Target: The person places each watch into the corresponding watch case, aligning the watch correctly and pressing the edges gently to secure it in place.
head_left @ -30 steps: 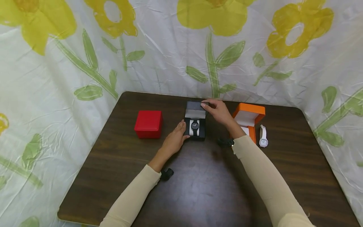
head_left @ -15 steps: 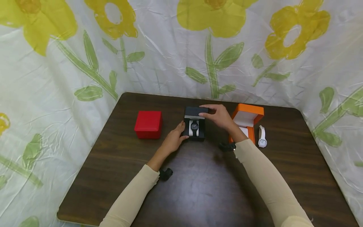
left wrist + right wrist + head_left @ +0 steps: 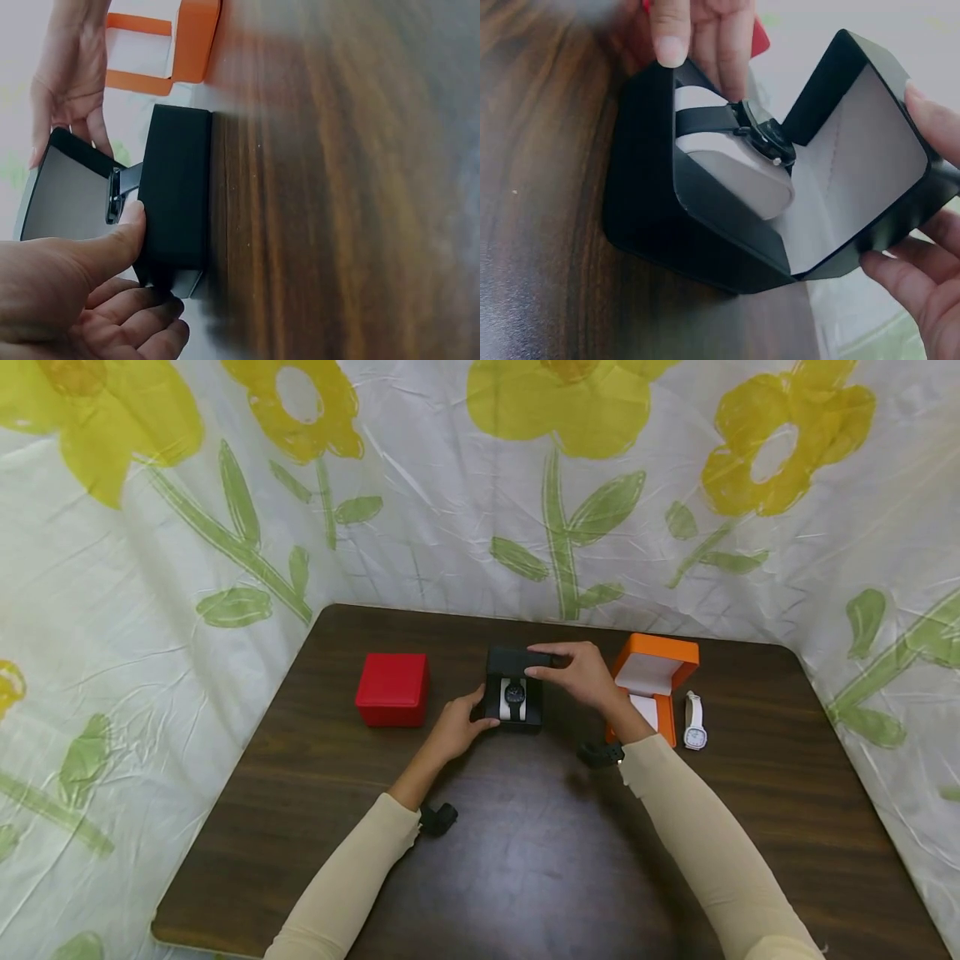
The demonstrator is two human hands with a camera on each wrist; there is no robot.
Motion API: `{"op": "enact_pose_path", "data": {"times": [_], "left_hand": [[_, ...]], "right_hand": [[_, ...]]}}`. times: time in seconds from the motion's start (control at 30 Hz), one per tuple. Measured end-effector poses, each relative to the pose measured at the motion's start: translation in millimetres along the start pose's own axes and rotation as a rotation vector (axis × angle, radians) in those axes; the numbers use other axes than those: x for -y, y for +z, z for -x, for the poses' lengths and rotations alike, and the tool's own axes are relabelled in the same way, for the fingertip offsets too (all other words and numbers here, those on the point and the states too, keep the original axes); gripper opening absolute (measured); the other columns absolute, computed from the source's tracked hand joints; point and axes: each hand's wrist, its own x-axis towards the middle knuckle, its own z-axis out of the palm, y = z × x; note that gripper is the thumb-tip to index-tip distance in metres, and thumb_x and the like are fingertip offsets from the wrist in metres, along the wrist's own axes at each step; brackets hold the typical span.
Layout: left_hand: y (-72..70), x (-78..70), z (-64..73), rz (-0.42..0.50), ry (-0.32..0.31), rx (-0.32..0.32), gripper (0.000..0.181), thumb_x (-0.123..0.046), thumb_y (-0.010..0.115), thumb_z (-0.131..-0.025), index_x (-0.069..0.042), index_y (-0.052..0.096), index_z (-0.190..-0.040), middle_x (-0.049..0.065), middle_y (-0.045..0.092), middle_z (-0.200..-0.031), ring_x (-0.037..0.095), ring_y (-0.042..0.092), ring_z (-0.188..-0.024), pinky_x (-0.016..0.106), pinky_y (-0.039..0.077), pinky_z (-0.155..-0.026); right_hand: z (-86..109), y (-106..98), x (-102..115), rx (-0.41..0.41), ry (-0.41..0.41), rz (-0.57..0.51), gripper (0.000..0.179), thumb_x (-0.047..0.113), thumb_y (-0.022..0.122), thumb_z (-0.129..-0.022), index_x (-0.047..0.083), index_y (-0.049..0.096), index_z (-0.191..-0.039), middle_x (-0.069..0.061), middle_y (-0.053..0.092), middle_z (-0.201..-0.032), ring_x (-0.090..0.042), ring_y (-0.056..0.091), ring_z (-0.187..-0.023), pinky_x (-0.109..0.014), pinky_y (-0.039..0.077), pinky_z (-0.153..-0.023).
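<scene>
A black watch box (image 3: 641,172) stands on the table with its lid (image 3: 507,661) partly lowered. Inside it, a black wristwatch (image 3: 769,135) is wrapped round a white cushion (image 3: 739,172). My left hand (image 3: 453,728) grips the left side of the box base, its thumb (image 3: 124,236) at the front edge. With thumb and fingers, my right hand (image 3: 581,675) pinches the right side of the lid, whose pale lining shows in both wrist views.
To the left sits a closed red box (image 3: 392,690). An open orange box (image 3: 663,647) stands right of the black one, partly behind my right forearm. Beside it lies a white wristwatch (image 3: 695,722). A flowered curtain (image 3: 435,552) hangs behind the table (image 3: 315,760).
My right hand has tipped the lid forward and down, so its pale lining is now hidden in the head view. The left hand stays at the base.
</scene>
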Motion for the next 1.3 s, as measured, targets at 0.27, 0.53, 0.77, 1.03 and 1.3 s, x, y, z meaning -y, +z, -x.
{"op": "enact_pose_path", "data": {"times": [0.27,0.53,0.77,1.03,1.3], "left_hand": [[-2.7,-0.4,-0.2,0.010,0.001,0.001,0.072,-0.021,0.078,-0.091,0.005,0.044,-0.149,0.018,0.050,-0.148,0.033,0.048,-0.138,0.046,0.037,-0.115],[-3.7,-3.0,-1.3,-0.015,-0.007,0.008,0.072,-0.022,0.078,-0.091,0.005,0.045,-0.148,0.017,0.050,-0.148,0.031,0.047,-0.139,0.044,0.036,-0.116],[-2.0,-5.5,-1.5,-0.058,-0.022,0.006,0.071,-0.025,0.077,-0.092,0.000,0.045,-0.150,0.014,0.054,-0.145,0.034,0.052,-0.134,0.047,0.040,-0.113],[-3.4,-6.8,-3.3,-0.072,-0.038,0.016,0.073,-0.025,0.078,-0.091,0.001,0.044,-0.150,0.015,0.052,-0.147,0.037,0.051,-0.134,0.049,0.040,-0.112],[-11.3,-1.8,-7.4,-0.062,-0.005,0.070,0.073,-0.022,0.079,-0.091,0.000,0.043,-0.151,0.016,0.050,-0.148,0.034,0.050,-0.136,0.048,0.039,-0.114]], "right_hand": [[8.4,6.5,-2.2,-0.020,-0.052,-0.002,0.047,0.038,0.088,-0.080,0.021,0.076,-0.122,0.000,0.071,-0.125,-0.020,0.070,-0.102,-0.029,0.057,-0.071],[19.3,17.2,-5.7,-0.057,-0.141,0.016,0.043,0.027,0.090,-0.078,0.015,0.078,-0.118,-0.004,0.070,-0.127,-0.018,0.063,-0.124,-0.043,0.053,-0.100],[32.2,28.5,-10.6,-0.034,-0.240,0.103,0.043,0.023,0.088,-0.079,0.008,0.076,-0.118,-0.006,0.069,-0.128,-0.021,0.058,-0.130,-0.046,0.051,-0.102],[40.6,36.8,-18.4,-0.069,-0.308,0.104,0.043,0.016,0.087,-0.078,0.003,0.075,-0.117,-0.010,0.069,-0.127,-0.026,0.057,-0.131,-0.045,0.051,-0.101],[43.8,45.9,-23.5,-0.107,-0.345,0.110,0.041,0.015,0.088,-0.077,0.003,0.076,-0.115,-0.010,0.070,-0.125,-0.028,0.059,-0.128,-0.046,0.052,-0.099]]}}
